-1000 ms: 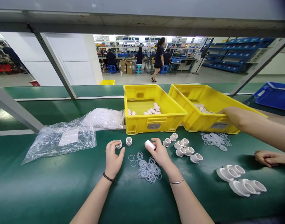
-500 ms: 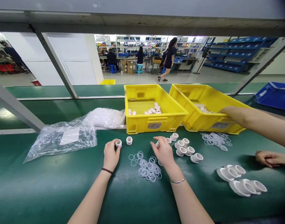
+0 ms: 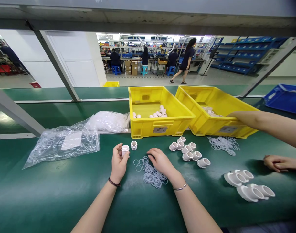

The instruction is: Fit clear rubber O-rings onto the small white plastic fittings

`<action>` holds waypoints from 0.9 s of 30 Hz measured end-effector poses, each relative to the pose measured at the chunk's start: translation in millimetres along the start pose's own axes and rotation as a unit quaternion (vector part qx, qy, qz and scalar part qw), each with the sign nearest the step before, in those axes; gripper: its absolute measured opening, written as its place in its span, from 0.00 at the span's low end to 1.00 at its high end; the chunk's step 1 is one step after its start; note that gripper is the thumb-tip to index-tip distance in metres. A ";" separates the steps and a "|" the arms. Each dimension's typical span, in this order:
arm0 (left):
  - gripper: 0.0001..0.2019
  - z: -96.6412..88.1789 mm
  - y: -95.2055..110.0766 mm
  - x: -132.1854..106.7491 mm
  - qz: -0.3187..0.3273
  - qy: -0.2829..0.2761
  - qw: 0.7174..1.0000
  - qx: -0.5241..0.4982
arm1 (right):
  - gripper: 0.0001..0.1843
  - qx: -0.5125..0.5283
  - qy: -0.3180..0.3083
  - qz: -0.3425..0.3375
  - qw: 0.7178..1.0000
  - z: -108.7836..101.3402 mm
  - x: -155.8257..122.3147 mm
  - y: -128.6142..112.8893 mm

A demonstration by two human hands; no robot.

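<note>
My left hand is closed around a small white plastic fitting, held upright just above the green table. A second white fitting stands on the table right beside it. My right hand lies palm down on a pile of clear rubber rings, fingertips curled onto the rings near the pile's left edge. Whether a ring is pinched between them is hidden. A group of several white fittings lies to the right of that hand.
Two yellow bins hold white parts. A co-worker's arm reaches to the right bin; the other hand rests on the table. Larger white fittings, another ring pile, plastic bags of rings and a blue bin lie around.
My right hand set its white fitting down with the group on the right and came back onto the ring pile. My left hand picked a fitting off the table and raised it.
</note>
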State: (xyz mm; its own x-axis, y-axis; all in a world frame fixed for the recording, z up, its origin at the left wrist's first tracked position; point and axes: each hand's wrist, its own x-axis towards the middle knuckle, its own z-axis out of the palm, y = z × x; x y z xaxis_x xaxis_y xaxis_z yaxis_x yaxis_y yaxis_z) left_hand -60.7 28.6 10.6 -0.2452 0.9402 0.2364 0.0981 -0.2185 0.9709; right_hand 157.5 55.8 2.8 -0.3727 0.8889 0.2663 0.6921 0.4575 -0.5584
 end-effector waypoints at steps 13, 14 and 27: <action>0.15 15.8 1.9 -16.4 -0.173 -0.175 0.963 -0.113 | 0.07 0.072 0.034 0.001 0.997 -1.0 -1.4 -24.7; 0.15 15.7 1.8 -16.9 -0.159 -0.182 0.967 -0.079 | 0.07 0.094 0.039 0.008 0.995 -0.8 -1.9 -28.2; 0.08 15.9 13.8 -24.5 0.026 -0.274 0.943 0.185 | 0.06 0.169 0.006 0.001 0.986 11.7 -4.4 -38.2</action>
State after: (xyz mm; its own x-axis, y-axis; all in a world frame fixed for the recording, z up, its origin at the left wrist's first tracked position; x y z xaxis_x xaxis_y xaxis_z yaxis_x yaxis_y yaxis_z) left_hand -38.0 6.7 17.6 0.2950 0.9468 0.1290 0.4520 -0.2572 0.8542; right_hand 125.5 34.1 13.8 -0.3627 0.8911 0.2728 0.4463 0.4231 -0.7886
